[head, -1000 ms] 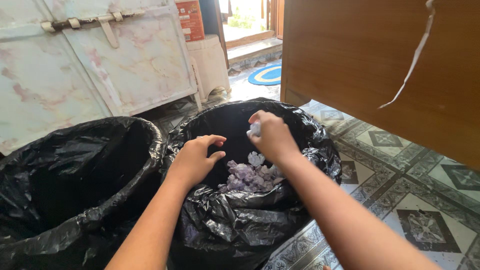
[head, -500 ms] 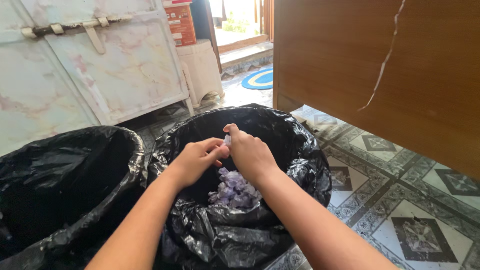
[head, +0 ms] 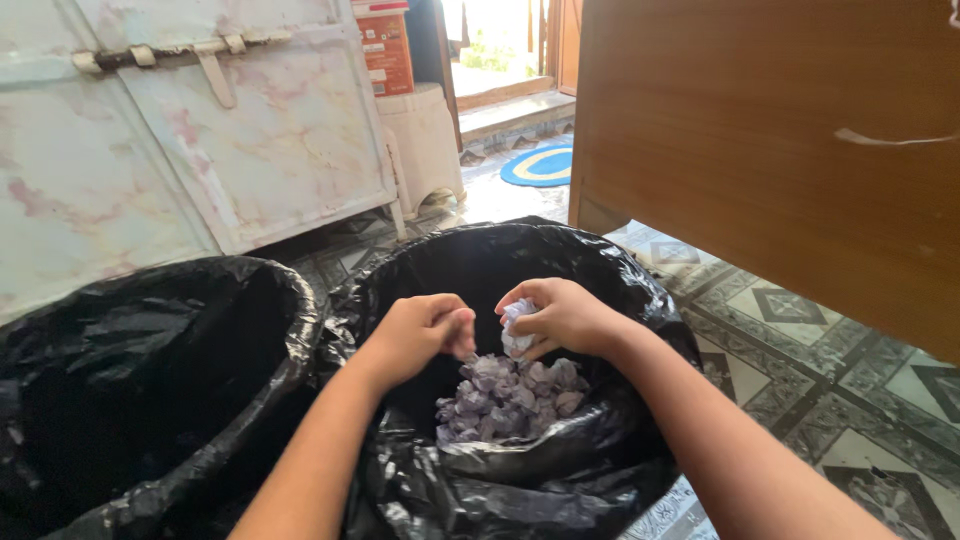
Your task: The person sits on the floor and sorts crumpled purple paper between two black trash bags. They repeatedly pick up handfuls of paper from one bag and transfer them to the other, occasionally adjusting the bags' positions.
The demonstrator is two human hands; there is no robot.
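Flanking one crumpled paper wad [head: 516, 328]: two hands, two black bins.

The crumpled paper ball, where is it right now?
In the head view, the crumpled paper ball sits pinched in the right hand, just above the paper pile inside the right-side black bin.
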